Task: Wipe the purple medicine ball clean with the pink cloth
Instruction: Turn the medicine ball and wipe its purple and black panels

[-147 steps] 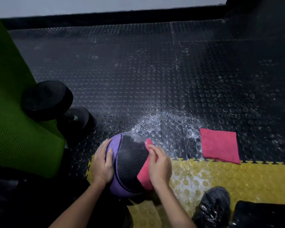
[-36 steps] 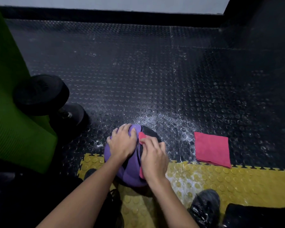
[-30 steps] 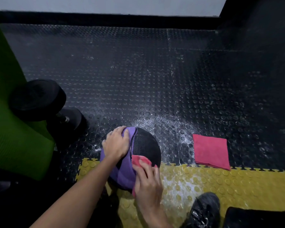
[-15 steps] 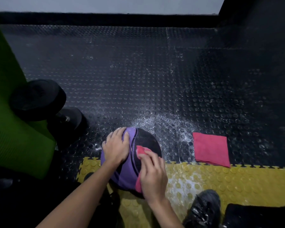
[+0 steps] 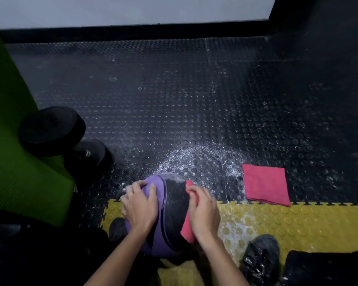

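- While the purple medicine ball is sitting low in the view, where the black studded floor meets the yellow tile strip, both grips are lying on it.
- The left grip is resting on the ball's upper left side, palm down, its fingers spread wide over the purple panel and holding nothing else.
- The right grip is curling its fingers over the pink cloth and pressing it against the ball's right side, beside the black panel.
- One end of the cloth is poking out above the fingertips, and the other is hanging out below the palm.
- A second pink cloth is lying folded flat on the black floor to the right, apart from the ball, its near edge reaching the yellow strip.
- White speckles are spreading over the floor just beyond the ball and onto the yellow tiles near the right wrist.
- A black dumbbell is lying to the left, against a green mat.
- Something black and shiny is sitting at the lower right; what it is cannot be told.
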